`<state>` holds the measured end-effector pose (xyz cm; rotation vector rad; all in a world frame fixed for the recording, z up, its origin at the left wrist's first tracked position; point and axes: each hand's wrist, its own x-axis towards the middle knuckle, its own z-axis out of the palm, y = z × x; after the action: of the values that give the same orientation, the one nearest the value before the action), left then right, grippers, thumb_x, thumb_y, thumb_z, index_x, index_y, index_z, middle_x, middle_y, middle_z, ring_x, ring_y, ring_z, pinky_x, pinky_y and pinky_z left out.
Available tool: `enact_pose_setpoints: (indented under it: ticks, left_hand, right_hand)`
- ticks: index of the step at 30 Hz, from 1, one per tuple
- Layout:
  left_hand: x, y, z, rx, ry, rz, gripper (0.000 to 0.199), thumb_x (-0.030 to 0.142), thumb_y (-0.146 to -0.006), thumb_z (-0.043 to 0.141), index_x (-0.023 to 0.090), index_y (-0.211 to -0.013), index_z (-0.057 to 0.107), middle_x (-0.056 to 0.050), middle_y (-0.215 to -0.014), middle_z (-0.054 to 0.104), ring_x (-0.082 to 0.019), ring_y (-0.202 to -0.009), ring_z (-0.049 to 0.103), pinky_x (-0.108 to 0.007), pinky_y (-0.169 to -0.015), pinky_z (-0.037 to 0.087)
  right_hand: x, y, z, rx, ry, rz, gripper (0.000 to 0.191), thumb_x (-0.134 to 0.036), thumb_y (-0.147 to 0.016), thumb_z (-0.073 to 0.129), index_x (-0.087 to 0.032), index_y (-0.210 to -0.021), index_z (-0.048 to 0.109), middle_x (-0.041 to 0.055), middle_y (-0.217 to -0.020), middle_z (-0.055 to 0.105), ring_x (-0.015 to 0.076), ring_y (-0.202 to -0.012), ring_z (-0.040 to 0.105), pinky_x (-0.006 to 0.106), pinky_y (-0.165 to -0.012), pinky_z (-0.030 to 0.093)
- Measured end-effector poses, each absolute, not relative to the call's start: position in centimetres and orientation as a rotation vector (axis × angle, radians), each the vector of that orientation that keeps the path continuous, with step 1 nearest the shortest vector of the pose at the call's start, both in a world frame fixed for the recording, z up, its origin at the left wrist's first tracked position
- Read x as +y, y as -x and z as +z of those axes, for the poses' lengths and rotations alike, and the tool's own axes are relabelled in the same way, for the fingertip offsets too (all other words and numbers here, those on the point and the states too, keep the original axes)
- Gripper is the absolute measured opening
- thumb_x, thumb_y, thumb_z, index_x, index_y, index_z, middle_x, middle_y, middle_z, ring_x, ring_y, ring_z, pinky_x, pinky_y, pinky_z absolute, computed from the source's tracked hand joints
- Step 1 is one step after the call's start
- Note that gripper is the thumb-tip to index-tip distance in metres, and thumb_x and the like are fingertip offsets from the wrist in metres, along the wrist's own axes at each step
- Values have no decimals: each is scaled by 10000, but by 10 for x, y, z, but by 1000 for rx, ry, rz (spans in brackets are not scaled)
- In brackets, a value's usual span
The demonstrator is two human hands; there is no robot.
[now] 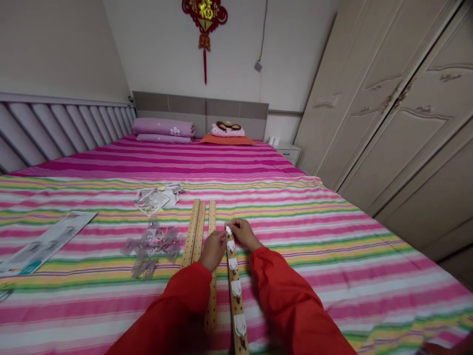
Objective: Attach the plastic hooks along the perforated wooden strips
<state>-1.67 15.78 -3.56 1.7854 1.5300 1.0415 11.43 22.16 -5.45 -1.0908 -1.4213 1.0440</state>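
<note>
A long perforated wooden strip (235,308) lies lengthwise on the striped cloth, with several white hooks (232,266) in a row along it. At its far end, my left hand (213,250) and my right hand (244,234) meet at the farthest white hook (228,230). The fingers of my left hand are pinched at that hook's left side; what lies between them is too small to tell. My right hand has its fingertips closed on the same hook from the right. Left of this strip lie more bare perforated strips (191,231), one partly under my left forearm.
Small clear plastic packets (151,246) are heaped on the left, with torn packaging (157,198) beyond them. A long flat package (48,244) lies far left. Folded bedding (164,129) is at the headboard; wardrobes (399,98) stand on the right.
</note>
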Motion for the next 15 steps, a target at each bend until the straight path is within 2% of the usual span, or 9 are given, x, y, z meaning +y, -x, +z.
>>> enact_pose_setpoints:
  ticks: [3, 9, 15]
  left_hand:
    - [154, 17, -33, 1549, -1972, 942, 228, 40, -733, 487, 153, -804, 671, -36, -755, 591, -152, -756, 554, -266, -717, 434]
    - [151, 16, -28, 1549, -2126, 840, 249, 53, -783, 422, 158, -788, 648, -55, -767, 579, -175, -807, 544, -287, -749, 423]
    - [150, 16, -22, 1625, -2199, 743, 344, 85, -837, 344, 141, -938, 668, -118, -928, 628, -212, -947, 546, -324, -841, 416]
  right_hand:
    - [223, -113, -57, -1442, 1101, 1009, 127, -283, -656, 613, -185, -586, 651, -10, -593, 633, 168, -614, 573, 286, -603, 448]
    - [222, -115, -60, -1432, 1117, 932, 103, -274, -662, 633, -191, -619, 675, 16, -705, 656, 182, -711, 589, 303, -675, 460]
    - [220, -121, -67, -1348, 1122, 940, 186, -360, -710, 591, -192, -710, 671, 9, -669, 635, 167, -629, 564, 285, -600, 466]
